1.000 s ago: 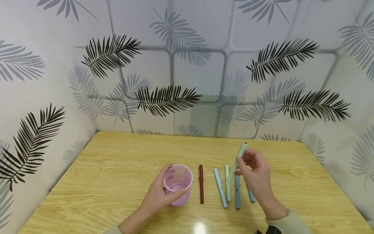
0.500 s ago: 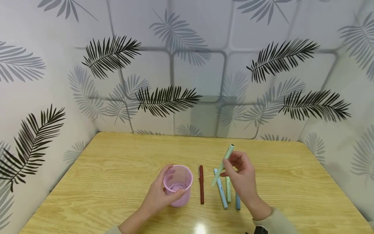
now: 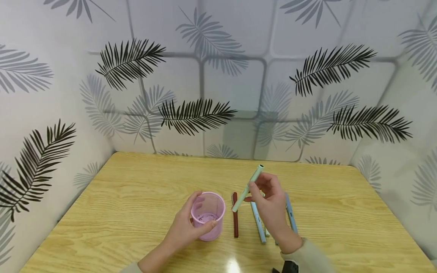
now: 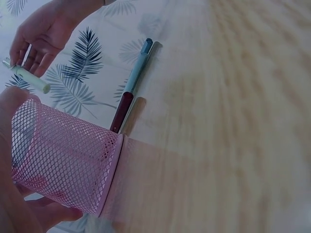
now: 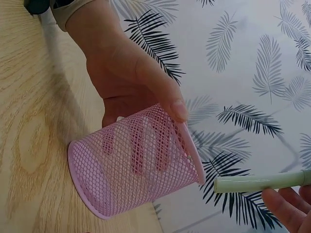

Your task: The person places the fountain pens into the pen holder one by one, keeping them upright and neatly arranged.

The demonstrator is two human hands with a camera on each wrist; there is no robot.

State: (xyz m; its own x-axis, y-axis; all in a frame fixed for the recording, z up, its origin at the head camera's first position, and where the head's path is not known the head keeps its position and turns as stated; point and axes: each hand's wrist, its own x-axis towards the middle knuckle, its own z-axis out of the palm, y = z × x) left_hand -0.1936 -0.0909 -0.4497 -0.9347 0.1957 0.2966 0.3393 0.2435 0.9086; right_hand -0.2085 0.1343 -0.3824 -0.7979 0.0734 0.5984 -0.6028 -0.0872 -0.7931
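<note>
While the head view sets the whole scene on the wooden table (image 3: 136,197), only the right wrist view shows how close the pale green pen (image 3: 247,188) has come to the pink mesh cup (image 3: 208,216): its lower tip hangs just beside the rim, outside the mouth, not touching. The right hand (image 3: 268,201) pinches this pen between thumb and fingertips near its upper half, so that it slants down and away from the fingers toward the cup. The left hand (image 3: 184,227) grips the cup, thumb on the near rim and fingers curled round the far wall; the left wrist view shows the mesh pressed against the palm. The cup stands upright on the table, and its floor looks bare through the mesh, with no pen inside.

Below the right fingers lie a dark red pen (image 3: 235,220), nearest the cup, then a light blue pen (image 3: 258,223) and a darker blue pen (image 3: 290,216) beside the wrist. Open tabletop stretches beyond both hands to the leaf-patterned walls (image 3: 218,94), well apart from the cup.
</note>
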